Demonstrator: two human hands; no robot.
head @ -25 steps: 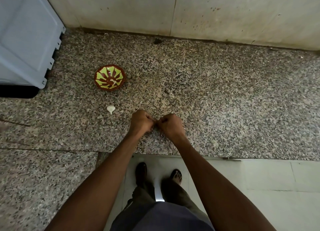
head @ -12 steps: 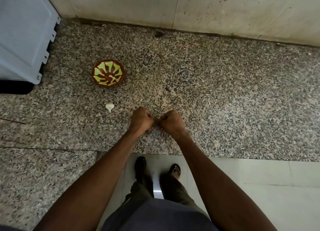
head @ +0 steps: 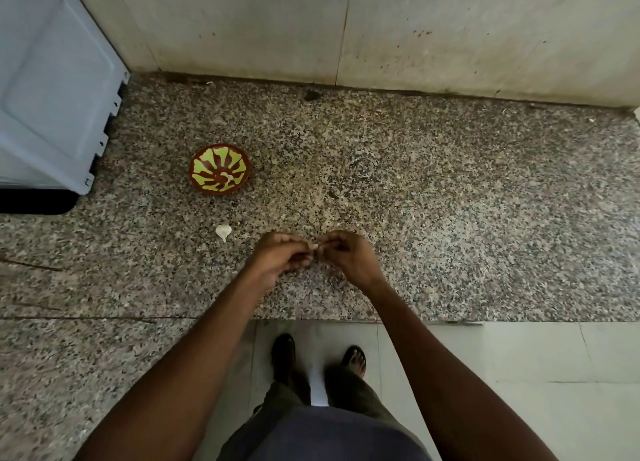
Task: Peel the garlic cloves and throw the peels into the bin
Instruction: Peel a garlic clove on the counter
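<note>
My left hand (head: pixel 281 257) and my right hand (head: pixel 349 257) meet fingertip to fingertip just above the granite counter (head: pixel 450 218). Both pinch a small pale garlic clove (head: pixel 316 247), of which only a sliver shows between the fingers. A white garlic piece (head: pixel 223 232) lies on the counter to the left of my left hand. Farther back on the left stands a small red bowl with a green pattern (head: pixel 220 169), with a pale bit at its centre. No bin is in view.
A pale blue appliance (head: pixel 52 86) stands at the far left on a black base. A stained wall (head: pixel 381 27) closes the counter at the back. The counter's front edge runs below my hands, with my feet on the tiled floor (head: pixel 536 374).
My hands have turned, so the fingers now show instead of the knuckles, still joined on the clove. The camera has tilted up a little; the bowl and loose garlic piece kept their places.
</note>
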